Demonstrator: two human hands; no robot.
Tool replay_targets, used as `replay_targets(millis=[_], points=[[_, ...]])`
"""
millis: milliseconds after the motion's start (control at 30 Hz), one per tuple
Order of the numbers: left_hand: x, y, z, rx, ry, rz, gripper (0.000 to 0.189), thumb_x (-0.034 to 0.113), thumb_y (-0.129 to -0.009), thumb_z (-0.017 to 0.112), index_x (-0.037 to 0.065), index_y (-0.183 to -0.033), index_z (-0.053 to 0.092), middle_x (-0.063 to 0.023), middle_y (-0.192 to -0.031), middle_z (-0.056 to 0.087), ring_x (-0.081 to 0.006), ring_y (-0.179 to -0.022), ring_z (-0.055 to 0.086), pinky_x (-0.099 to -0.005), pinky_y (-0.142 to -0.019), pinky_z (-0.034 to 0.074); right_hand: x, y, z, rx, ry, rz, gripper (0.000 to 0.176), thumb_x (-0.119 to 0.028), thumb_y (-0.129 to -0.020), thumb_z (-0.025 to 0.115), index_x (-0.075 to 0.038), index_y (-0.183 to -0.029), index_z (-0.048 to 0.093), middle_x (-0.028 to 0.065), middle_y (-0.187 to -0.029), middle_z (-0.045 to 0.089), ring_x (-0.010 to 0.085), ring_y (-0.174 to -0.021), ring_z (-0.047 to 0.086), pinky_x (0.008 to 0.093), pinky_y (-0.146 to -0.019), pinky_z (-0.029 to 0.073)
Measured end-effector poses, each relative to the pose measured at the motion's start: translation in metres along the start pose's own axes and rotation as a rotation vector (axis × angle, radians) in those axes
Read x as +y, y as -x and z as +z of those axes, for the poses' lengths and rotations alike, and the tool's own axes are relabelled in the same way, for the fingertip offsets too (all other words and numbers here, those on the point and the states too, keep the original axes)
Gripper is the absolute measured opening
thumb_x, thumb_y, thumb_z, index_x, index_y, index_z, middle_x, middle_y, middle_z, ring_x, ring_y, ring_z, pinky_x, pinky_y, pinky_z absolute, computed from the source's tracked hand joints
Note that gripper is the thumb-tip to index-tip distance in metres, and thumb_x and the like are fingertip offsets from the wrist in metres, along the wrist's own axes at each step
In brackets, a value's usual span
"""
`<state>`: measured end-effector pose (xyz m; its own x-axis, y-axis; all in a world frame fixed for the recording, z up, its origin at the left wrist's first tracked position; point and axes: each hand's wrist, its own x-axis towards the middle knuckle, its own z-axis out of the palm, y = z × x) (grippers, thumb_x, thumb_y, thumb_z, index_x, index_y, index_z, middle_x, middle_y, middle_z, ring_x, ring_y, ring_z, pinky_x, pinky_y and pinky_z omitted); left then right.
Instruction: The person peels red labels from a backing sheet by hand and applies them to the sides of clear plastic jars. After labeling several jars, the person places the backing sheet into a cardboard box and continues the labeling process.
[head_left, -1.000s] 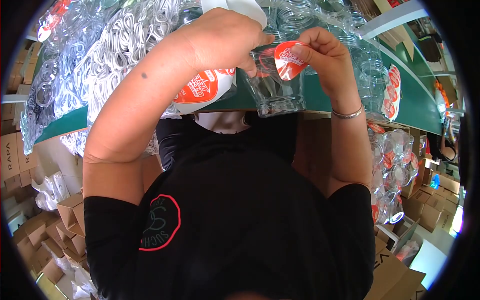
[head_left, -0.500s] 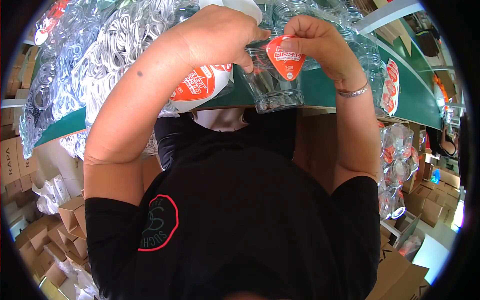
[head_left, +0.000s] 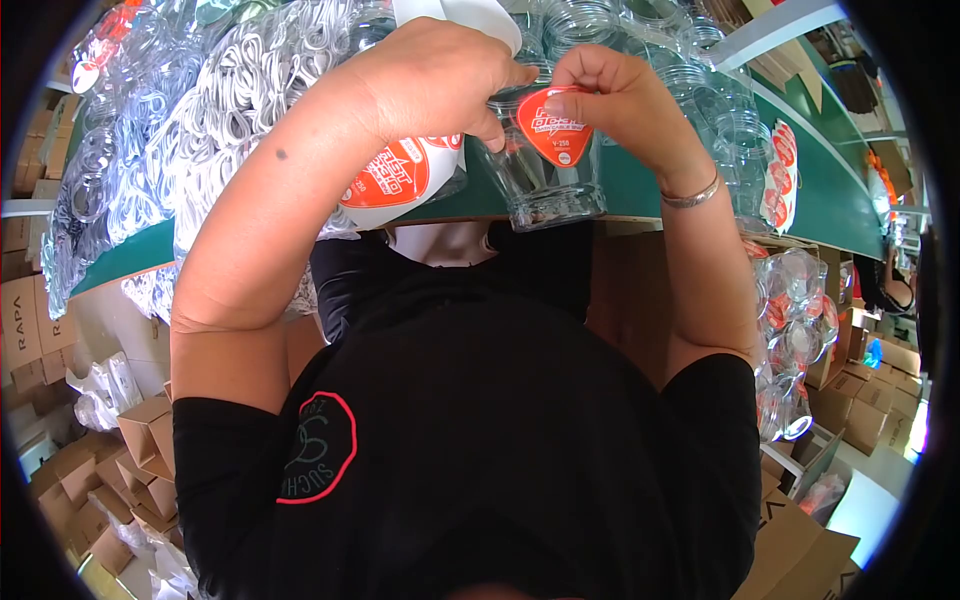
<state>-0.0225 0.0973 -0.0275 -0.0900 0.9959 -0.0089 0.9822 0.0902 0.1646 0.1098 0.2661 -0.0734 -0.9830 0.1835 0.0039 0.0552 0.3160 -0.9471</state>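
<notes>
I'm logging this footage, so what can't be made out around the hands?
All in the head view:
Orange sticker: upper right part, covered by the right hand's thumb; finest print, too small to read.
Left hand: some fingers, hidden behind the hand itself.
Orange-and-white label strip: partly hidden by the left forearm.

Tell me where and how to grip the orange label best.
Best pinched, I'd judge, at its upper right edge, coming from the right, as the right hand does. The orange label is thin and flat, tapering downward, so a pinch there leaves its lower end free in front of the clear jar. The left hand occupies the jar's left side.
</notes>
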Motion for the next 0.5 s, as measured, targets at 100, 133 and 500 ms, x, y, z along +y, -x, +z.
replay_targets(millis=[100,133,500], points=[[-0.009,-0.002,0.013,0.032,-0.024,-0.021,0.058,0.025,-0.062,0.079,0.012,-0.117,0.067,-0.0048,-0.08,0.067,-0.0262,-0.071,0.062,-0.0323,-0.068,0.046,0.005,0.005,0.005,0.049,0.11,-0.02,0.016,0.002,-0.078,0.066,-0.005,-0.091,0.06,0.0036,-0.09,0.063,0.0102,-0.079,0.058,0.0207,-0.07,0.048],[-0.011,-0.003,0.015,0.043,-0.032,-0.027,0.058,0.025,-0.062,0.079,0.012,-0.118,0.066,-0.0048,-0.08,0.067,-0.0263,-0.071,0.062,-0.0324,-0.068,0.046,0.006,0.007,0.007,0.066,0.146,-0.027,0.018,0.002,-0.078,0.067,-0.005,-0.092,0.06,0.0046,-0.093,0.063,0.0116,-0.083,0.059,0.0218,-0.072,0.048],[-0.012,-0.002,0.015,0.045,-0.075,0.017,0.056,0.032,-0.066,0.078,0.009,-0.116,0.067,-0.008,-0.087,0.069,-0.026,-0.077,0.065,-0.0318,-0.072,0.049,0.018,0.021,0.016,0.25,0.542,-0.364,0.035,-0.001,-0.075,0.07,-0.003,-0.108,0.059,0.0122,-0.126,0.056,0.0219,-0.114,0.052,0.0305,-0.091,0.044]])
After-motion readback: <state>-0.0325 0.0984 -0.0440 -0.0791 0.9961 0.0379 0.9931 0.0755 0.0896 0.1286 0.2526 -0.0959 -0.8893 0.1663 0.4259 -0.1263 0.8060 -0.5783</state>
